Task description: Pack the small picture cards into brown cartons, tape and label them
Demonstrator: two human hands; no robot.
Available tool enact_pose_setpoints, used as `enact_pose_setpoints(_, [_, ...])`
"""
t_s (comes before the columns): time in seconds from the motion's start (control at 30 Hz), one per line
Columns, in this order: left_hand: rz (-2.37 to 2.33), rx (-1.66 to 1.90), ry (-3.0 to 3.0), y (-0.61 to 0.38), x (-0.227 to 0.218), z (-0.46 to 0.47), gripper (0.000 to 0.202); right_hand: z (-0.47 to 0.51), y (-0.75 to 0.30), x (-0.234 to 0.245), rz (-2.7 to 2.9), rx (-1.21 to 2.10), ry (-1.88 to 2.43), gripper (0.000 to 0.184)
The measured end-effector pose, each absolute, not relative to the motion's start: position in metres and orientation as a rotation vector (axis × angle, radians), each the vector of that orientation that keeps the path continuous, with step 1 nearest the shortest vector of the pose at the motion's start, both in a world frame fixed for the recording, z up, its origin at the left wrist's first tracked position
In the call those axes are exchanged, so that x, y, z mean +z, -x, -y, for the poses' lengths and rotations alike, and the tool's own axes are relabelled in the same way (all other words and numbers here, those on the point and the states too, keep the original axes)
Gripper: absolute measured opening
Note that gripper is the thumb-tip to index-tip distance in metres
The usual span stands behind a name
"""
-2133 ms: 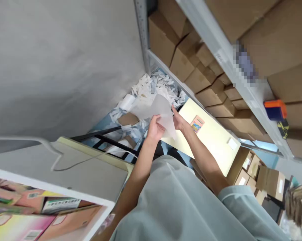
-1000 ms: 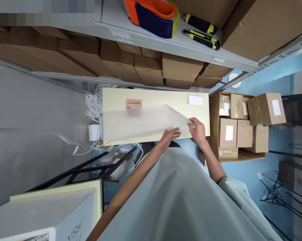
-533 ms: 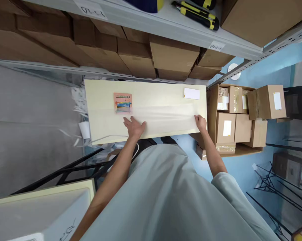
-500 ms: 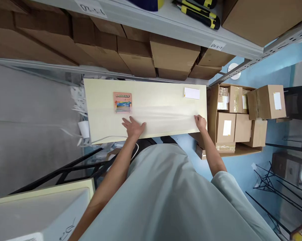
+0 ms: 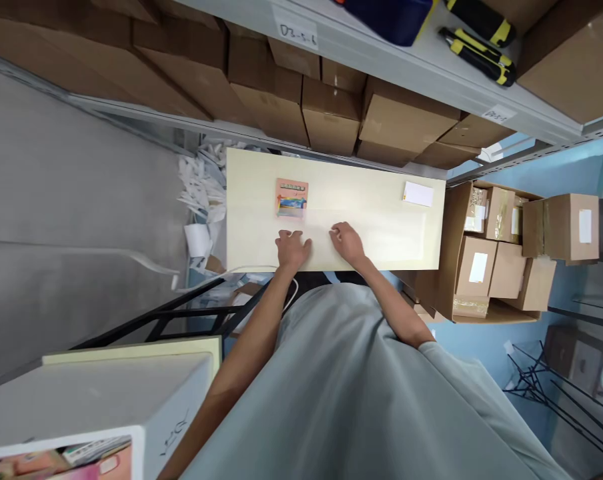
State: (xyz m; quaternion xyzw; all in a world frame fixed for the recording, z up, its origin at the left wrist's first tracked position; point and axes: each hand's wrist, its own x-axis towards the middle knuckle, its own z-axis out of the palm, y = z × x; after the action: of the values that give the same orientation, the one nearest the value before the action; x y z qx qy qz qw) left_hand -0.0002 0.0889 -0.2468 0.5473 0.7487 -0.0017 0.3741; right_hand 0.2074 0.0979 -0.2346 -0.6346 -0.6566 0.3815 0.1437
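Note:
A small pink book [image 5: 292, 198] with a colourful picture lies on the left part of a long cream tabletop [image 5: 251, 240]. A clear plastic sheet [image 5: 396, 237] lies across the board to the right, its left part reaching the book's lower edge. My left hand [image 5: 293, 249] rests just below the book, fingers spread and slightly bent, thumb apart, holding nothing. Over the middle of the sheet is my right hand [image 5: 348, 244], its fingers curled together with the thumb. Whatever its fingertips may pinch is too small to make out.
A white label stack [image 5: 418, 194] lies at the tabletop's far right. Beyond the board stands a shelf [image 5: 361, 53] with cardboard boxes and utility knives [image 5: 481, 60]. At right is a large carton [image 5: 459, 267] of boxes. A white bin [image 5: 139, 433] with books stands at lower left.
My right hand has moved left from the sheet's right end to the middle, near my left hand. My left hand stays just below the book. The whole view has shifted.

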Motion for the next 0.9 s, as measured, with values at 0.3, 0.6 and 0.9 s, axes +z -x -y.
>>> enact_pose_setpoints(0.3, [-1.992, 0.215, -1.346, 0.088, -0.253, -0.174, 0.040, -0.151, -0.082, -0.269, 1.553, 1.230, 2.290, 0.020])
enact_pose_setpoints(0.6, [-1.758, 0.148, -1.147, 0.079, -0.263, -0.240, 0.039, -0.146, -0.078, -0.273, 1.387, 1.252, 2.317, 0.031])
enact_pose_setpoints(0.9, [-1.628, 0.765, -1.364, 0.077, -0.223, -0.219, 0.027, -0.129, -0.096, -0.269, 1.402, 1.265, 2.216, 0.017])
